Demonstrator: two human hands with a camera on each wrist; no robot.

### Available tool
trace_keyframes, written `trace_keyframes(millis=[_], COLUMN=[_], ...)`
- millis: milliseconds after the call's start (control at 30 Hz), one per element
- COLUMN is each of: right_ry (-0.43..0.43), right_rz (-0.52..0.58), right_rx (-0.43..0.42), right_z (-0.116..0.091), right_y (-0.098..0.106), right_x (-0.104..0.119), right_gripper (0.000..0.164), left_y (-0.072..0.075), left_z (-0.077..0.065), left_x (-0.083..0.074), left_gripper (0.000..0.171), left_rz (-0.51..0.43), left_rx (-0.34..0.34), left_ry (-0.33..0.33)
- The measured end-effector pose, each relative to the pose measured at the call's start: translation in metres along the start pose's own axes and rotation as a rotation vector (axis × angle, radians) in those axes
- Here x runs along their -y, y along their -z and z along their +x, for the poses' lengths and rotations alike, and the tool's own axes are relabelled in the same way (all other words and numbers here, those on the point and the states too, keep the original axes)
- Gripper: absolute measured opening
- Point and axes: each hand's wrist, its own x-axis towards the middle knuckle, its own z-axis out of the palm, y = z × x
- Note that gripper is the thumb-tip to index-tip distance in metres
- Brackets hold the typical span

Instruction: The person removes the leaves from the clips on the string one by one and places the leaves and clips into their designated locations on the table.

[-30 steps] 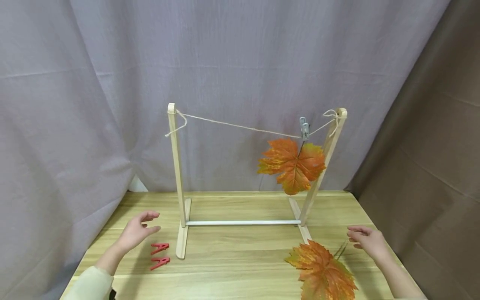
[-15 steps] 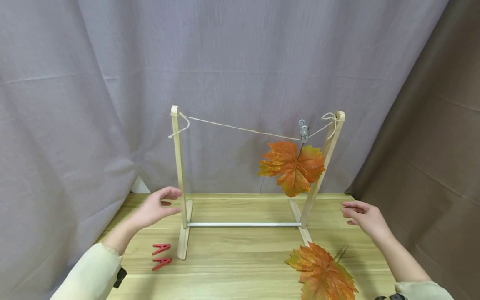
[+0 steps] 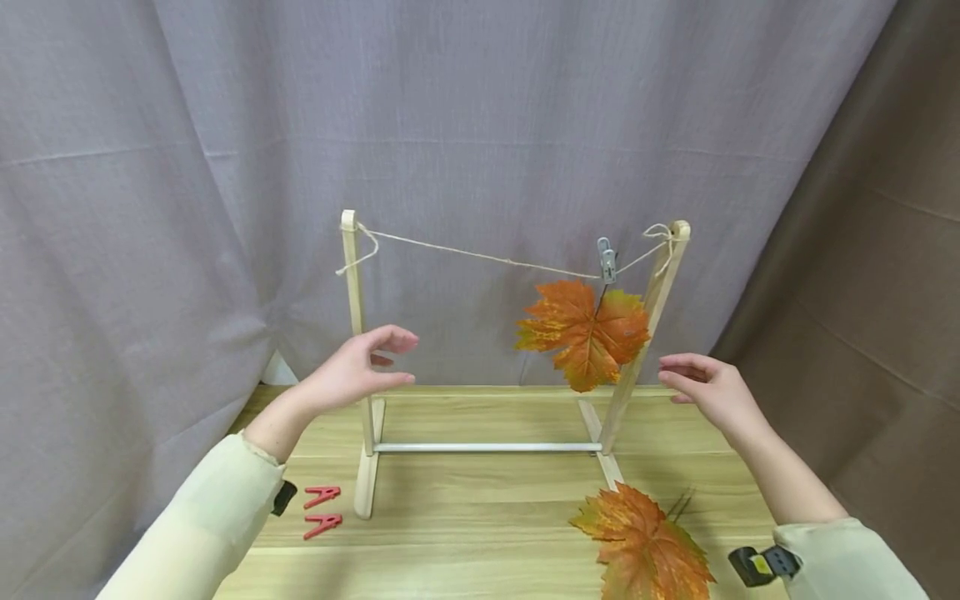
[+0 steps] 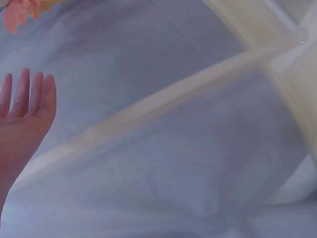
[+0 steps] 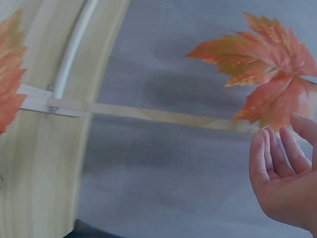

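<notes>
My left hand [image 3: 360, 368] is raised in front of the rack's left post [image 3: 352, 287], thumb apart from loosely bent fingers, holding nothing. To the right of the other post [image 3: 636, 367], my right hand [image 3: 712, 392] hovers with its palm turned inward and nothing in it. An orange artificial maple leaf [image 3: 588, 333] hangs by its stem from a grey clothespin [image 3: 607, 262] on the string [image 3: 472, 251]. A second orange leaf [image 3: 647, 542] lies on the table at the front right. Two red clothespins [image 3: 322, 497] lie at the left, below my left forearm.
The wooden rack has flat feet [image 3: 366, 492] and a white crossbar [image 3: 487, 447] low between its posts. It stands on a wood-grain table [image 3: 480, 542]. Grey curtain [image 3: 480, 108] hangs behind, and a brown one [image 3: 862, 275] on the right.
Both hands have risen from near the tabletop; the left has also moved right, in front of its post, and the right slightly inward. The leaves and clothespins stay in place.
</notes>
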Motion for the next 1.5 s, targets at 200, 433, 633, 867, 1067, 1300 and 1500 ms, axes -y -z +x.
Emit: trace_keyframes(millis=[200,433,633,867,1067,1300,1500], right_ry=[0.011,0.037,0.049,0.069,0.079,0.099,0.088], right_rz=[-0.017,-0.016,-0.015,-0.013,-0.003,0.067,0.057], right_rx=[-0.001,-0.011,-0.013,-0.028,-0.051,-0.072,-0.056], right_z=[0.006,0.01,0.013,0.015,0.019,0.029,0.038], right_y=[-0.002,-0.004,-0.003,-0.003,-0.006,-0.015,-0.022], right_x=[0.02,0.038,0.049,0.06,0.072,0.086,0.095], right_gripper=[0.043,0.047,0.044,0.043,0.045,0.048,0.052], left_y=[-0.002,-0.004,-0.009,-0.015,-0.023,-0.036,-0.05], left_z=[0.016,0.035,0.051,0.07,0.087,0.109,0.126], left_x=[-0.022,-0.052,-0.073,-0.096,-0.112,-0.127,-0.136], left_gripper=[0.045,0.045,0.044,0.045,0.045,0.044,0.049], left_rz=[-0.018,-0.006,-0.007,-0.026,-0.033,-0.123,-0.157], left_rx=[0.004,0.017,0.038,0.039,0.024,-0.02,-0.069], left_ry=[-0.041,-0.099,-0.128,-0.169,-0.186,-0.186,-0.152])
